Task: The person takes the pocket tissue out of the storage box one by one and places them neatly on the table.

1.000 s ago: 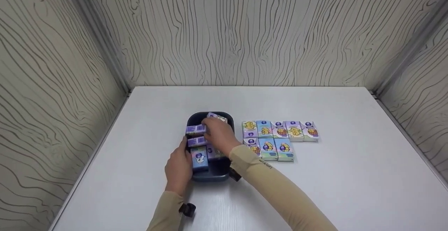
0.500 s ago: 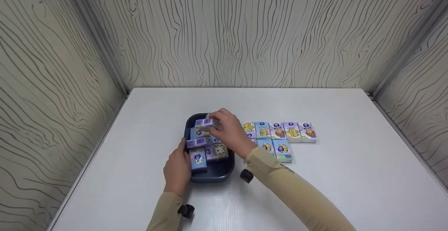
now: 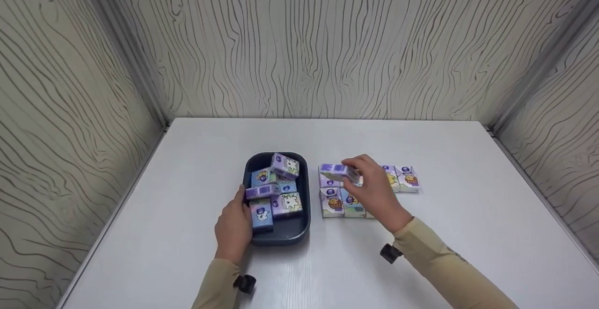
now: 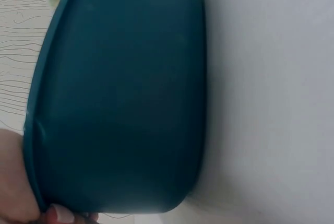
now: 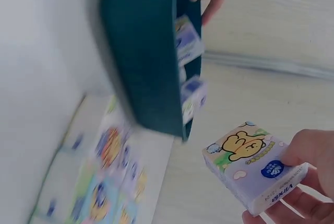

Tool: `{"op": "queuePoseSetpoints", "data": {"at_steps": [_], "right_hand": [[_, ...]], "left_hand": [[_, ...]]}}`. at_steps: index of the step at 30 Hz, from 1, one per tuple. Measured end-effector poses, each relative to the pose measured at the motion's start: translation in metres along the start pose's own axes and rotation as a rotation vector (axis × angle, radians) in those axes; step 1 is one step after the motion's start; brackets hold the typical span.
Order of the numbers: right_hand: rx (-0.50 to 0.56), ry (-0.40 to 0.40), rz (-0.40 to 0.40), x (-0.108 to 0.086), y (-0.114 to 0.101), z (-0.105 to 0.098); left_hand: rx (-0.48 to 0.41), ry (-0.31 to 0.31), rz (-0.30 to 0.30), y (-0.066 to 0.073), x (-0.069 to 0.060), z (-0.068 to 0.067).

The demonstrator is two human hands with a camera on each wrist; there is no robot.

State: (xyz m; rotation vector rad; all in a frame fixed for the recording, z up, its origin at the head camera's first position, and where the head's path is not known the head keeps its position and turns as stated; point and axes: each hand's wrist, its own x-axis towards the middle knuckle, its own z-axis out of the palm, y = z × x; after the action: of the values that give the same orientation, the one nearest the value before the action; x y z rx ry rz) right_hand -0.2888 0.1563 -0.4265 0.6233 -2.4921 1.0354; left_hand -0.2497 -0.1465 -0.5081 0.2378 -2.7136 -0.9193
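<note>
My right hand (image 3: 376,192) pinches a purple tissue pack (image 3: 333,170) between thumb and fingers, raised above the left end of the packs laid on the table. In the right wrist view, a yellow cartoon bear shows on that held pack (image 5: 242,156). My left hand (image 3: 232,229) grips the left rim of a dark teal plastic bin (image 3: 306,217), and the left wrist view shows its digits hooked at the bin's rim (image 4: 39,72). Several purple and blue tissue packs lie jumbled inside, among them one pack (image 3: 285,165) tilted near the far end.
Right of the bin, tissue packs (image 3: 332,204) lie face up in two touching rows, partly covered by my right hand. The white table (image 3: 187,168) ends at patterned panels (image 3: 299,56) at the back and both sides.
My right hand has lifted a purple tissue pack out of the bin and carried it right, over the rows. My left hand has stayed on the bin's rim.
</note>
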Motion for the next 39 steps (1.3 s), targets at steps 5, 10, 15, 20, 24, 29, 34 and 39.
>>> {"op": "queuePoseSetpoints", "data": {"at_steps": [5,10,15,20,24,29,34,39], "right_hand": [[-0.071,0.026,0.072,-0.02,0.03,-0.028],[-0.153,0.052,0.147,-0.041,0.056,-0.051],[-0.229,0.039,0.207,-0.061,0.076,-0.064],[-0.337,-0.008,0.208,-0.081,0.087,-0.065],[-0.429,-0.068,0.173,-0.097,0.091,-0.059],[-0.457,-0.163,0.154,-0.109,0.095,-0.046],[-0.424,-0.251,0.179,-0.108,0.1,-0.038],[-0.387,-0.312,0.213,-0.101,0.102,-0.04]], "left_hand": [[-0.005,0.009,0.008,-0.001,-0.002,0.0],[-0.016,-0.007,-0.005,-0.001,-0.003,-0.002],[-0.028,-0.018,-0.019,-0.002,-0.003,-0.004],[-0.036,-0.018,-0.016,-0.002,-0.003,-0.005],[-0.035,-0.027,-0.01,-0.002,-0.003,-0.004],[-0.013,-0.017,0.0,0.0,-0.003,-0.005],[0.008,-0.012,0.012,0.001,-0.001,-0.006],[0.014,-0.031,0.007,0.001,0.0,-0.004]]}}
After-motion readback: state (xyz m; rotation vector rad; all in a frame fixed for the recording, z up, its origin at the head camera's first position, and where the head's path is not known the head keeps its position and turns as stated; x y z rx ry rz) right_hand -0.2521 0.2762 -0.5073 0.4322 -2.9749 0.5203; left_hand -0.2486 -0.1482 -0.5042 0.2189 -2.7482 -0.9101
